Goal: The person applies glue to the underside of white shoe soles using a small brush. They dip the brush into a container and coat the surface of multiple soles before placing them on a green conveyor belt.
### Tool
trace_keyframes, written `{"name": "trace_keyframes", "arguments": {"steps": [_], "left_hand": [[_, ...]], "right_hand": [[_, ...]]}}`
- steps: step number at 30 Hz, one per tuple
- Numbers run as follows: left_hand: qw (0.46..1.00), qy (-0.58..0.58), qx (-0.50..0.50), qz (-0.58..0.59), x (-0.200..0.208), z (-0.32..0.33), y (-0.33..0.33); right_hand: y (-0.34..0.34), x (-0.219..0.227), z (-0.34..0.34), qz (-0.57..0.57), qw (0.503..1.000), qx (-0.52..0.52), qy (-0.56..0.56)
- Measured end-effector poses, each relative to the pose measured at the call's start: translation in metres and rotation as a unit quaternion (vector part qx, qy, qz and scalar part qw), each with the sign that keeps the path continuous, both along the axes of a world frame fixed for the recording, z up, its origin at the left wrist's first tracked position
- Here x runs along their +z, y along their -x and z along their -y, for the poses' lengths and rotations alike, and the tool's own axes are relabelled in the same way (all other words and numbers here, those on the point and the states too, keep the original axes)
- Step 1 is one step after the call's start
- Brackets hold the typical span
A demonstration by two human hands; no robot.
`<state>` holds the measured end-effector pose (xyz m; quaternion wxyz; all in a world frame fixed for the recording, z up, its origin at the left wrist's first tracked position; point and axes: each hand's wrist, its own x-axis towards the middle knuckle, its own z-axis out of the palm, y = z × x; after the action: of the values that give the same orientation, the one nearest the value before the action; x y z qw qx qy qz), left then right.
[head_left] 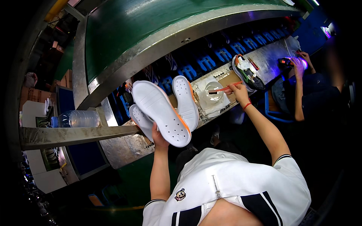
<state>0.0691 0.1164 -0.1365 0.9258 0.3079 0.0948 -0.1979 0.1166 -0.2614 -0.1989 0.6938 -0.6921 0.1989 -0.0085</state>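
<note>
White with orange edging, 1 long perforated shoe sole (160, 109) is gripped by the left hand (159, 138), partly covering 2 similar white soles (185, 101); the right hand (238, 93) pinches a slim orange-red-handled brush (225, 89) over a round translucent dish (206, 102).

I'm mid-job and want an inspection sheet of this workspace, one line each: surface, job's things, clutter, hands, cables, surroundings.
Surface: metal-topped bench, marked; white sheet under a round dish.
Job's things: white sole with orange edging, held up; two more soles partly behind it; brush with its tip over the dish, contact unclear.
Clutter: shoe with crumpled paper; clear bottle at left.
Hands: left hand grips the sole; right hand holds the brush.
Cables: nothing seen.
Surroundings: green belt beyond; co-worker at right under purple light.
</note>
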Motion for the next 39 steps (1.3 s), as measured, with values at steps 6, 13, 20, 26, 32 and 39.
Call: {"name": "trace_keyframes", "arguments": {"steps": [6, 13, 20, 26, 32, 39], "left_hand": [[0.976, -0.153, -0.119, -0.099, -0.008, 0.027, -0.016], [0.978, -0.132, -0.149, -0.070, 0.008, 0.054, -0.020], [0.983, -0.109, -0.133, -0.058, 0.016, 0.057, -0.021], [0.972, -0.112, -0.197, -0.065, 0.022, 0.045, -0.012], [0.932, 0.107, -0.289, -0.191, 0.059, 0.044, -0.006], [0.939, 0.083, -0.298, -0.149, 0.046, 0.029, -0.009]], "right_hand": [[-0.006, 0.061, 0.002, -0.080, 0.989, 0.039, -0.121], [-0.010, 0.100, -0.036, 0.053, 0.979, 0.176, -0.083], [-0.006, 0.137, -0.060, 0.111, 0.966, 0.229, 0.052], [-0.033, 0.143, -0.052, 0.161, 0.964, 0.149, 0.151], [-0.072, 0.181, -0.043, 0.311, 0.883, 0.253, 0.244], [-0.048, 0.190, -0.117, 0.388, 0.774, 0.481, 0.137]]}}
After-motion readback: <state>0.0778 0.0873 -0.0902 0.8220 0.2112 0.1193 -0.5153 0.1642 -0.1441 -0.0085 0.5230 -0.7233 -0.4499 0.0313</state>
